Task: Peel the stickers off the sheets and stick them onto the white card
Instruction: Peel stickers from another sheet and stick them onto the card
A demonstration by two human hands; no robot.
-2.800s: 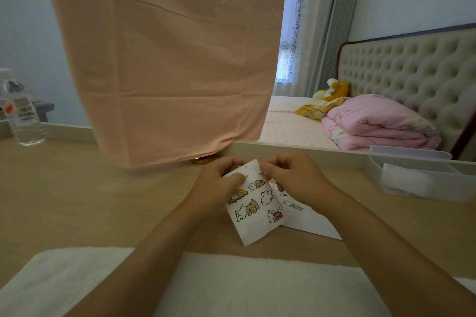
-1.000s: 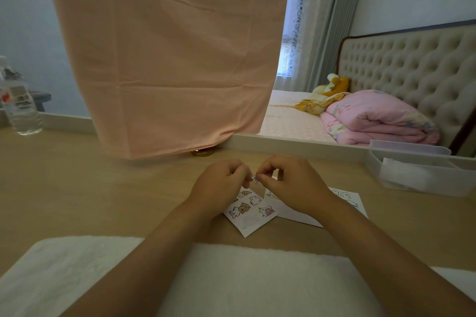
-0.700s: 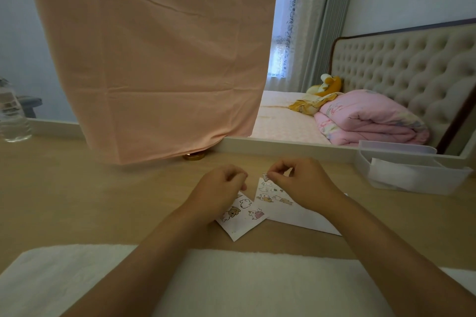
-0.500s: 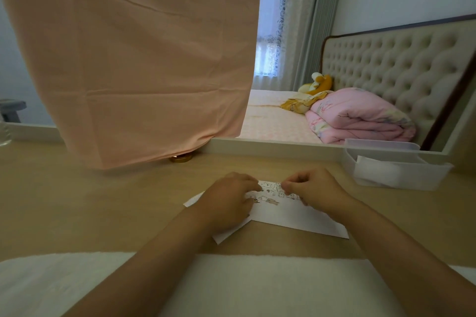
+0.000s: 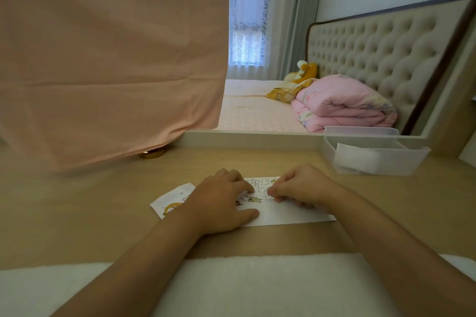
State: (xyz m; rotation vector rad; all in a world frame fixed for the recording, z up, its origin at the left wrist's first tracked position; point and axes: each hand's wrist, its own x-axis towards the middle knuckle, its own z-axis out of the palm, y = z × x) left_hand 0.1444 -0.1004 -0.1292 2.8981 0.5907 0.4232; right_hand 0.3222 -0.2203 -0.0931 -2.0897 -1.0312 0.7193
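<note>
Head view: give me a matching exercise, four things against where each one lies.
Things:
1. white card
2. sticker sheet
3. clear box
4. pink quilt

Places:
A. on the bed
B. at the right end of the desk
C. beneath the left hand and right hand
D. left of the card, partly hidden by the left hand

Pairs: 1-C, 2-D, 3-B, 4-A

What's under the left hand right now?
The left hand lies flat across the white card's left end and the sticker sheet, whose left corner with a yellow sticker pokes out. Whatever lies beneath the palm is hidden.
</note>
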